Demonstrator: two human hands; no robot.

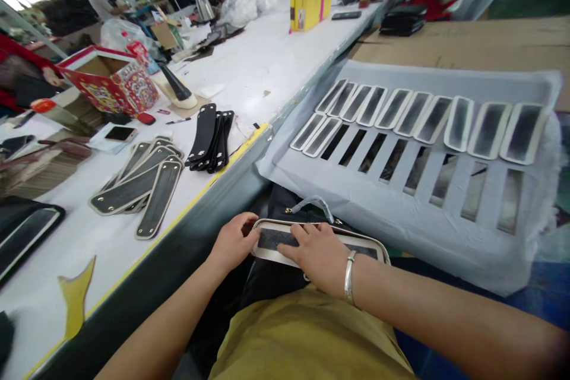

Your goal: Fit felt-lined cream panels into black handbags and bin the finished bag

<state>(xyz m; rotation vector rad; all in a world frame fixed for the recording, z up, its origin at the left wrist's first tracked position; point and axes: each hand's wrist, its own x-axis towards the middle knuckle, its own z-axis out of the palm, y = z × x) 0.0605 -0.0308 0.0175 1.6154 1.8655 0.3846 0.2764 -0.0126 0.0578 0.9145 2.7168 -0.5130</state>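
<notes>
A long dark panel with a cream border and rounded corners (pixel 363 243) lies across my lap. My left hand (pixel 234 242) grips its left end, thumb on top and fingers curled at the far edge. My right hand (pixel 318 252), with a metal bracelet at the wrist, rests on the panel's face, fingers spread and stretched out. Just beyond sits a black item with a grey strap (pixel 314 200), partly hidden. To the right, a grey sheet with cut-out slots (pixel 356 181) bears a row of similar cream-edged dark pieces (pixel 427 117).
On the white table (pixel 249 59) at left lie cream-edged black strips (pixel 158 196), a stack of black strips (pixel 211 139) and a yellow pointed piece (pixel 78 297). Farther off stand a red box (pixel 127 92) and a yellow box (pixel 307 3). Other people sit around.
</notes>
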